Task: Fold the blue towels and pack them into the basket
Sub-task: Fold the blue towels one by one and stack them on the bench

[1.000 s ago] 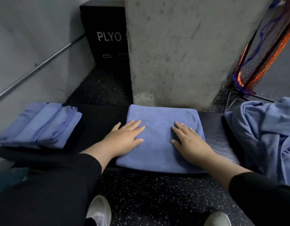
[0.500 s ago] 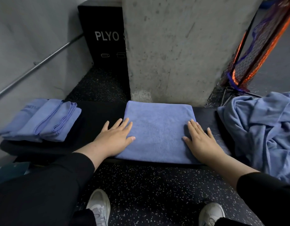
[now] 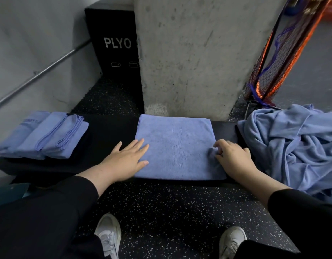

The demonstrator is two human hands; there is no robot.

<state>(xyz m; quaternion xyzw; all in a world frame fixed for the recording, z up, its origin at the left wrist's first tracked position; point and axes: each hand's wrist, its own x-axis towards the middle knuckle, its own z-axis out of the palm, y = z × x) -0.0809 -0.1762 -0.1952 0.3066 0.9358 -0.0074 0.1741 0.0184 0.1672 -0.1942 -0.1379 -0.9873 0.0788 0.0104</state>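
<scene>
A folded blue towel lies flat on the black bench in front of me. My left hand rests flat on the towel's left edge with straight fingers. At the towel's right edge, my right hand has its fingers curled and pinches the cloth, which bunches under the fingertips. A stack of folded blue towels sits at the bench's left end. A heap of loose blue towels lies at the right end. No basket is in view.
A concrete pillar stands right behind the bench. A black plyo box sits behind it to the left, under a wall rail. An orange and black net frame leans at the back right. My shoes stand on speckled floor.
Both hands slid outward from the towel's middle to its side edges. The right hand's fingers went from flat to curled, pinching the right edge.
</scene>
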